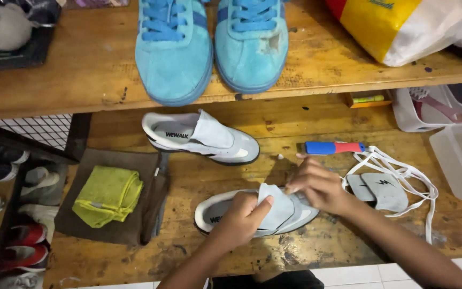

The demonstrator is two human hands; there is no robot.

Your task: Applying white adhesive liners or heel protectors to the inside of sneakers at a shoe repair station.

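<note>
A white and grey sneaker (pixel 217 211) lies on its side on the wooden bench (pixel 295 120) near the front edge, laces out and tongue folded up. My left hand (pixel 241 217) grips its tongue and collar. My right hand (pixel 319 184) pinches the upper by the toe end. Farther back lies its unlaced mate (pixel 201 138). To the right sit two grey insoles (pixel 383 190) among loose white laces (pixel 402 171). A blue and red brush handle (pixel 333 147) lies just beyond my right hand.
A pair of light blue sneakers (pixel 209 45) stands on the upper shelf beside a yellow and white bag (pixel 402 24). A yellow-green cloth (pixel 108 194) rests on a brown cloth at left. White plastic tubs (pixel 455 139) sit at right. Shoes fill a rack (pixel 1 208) at far left.
</note>
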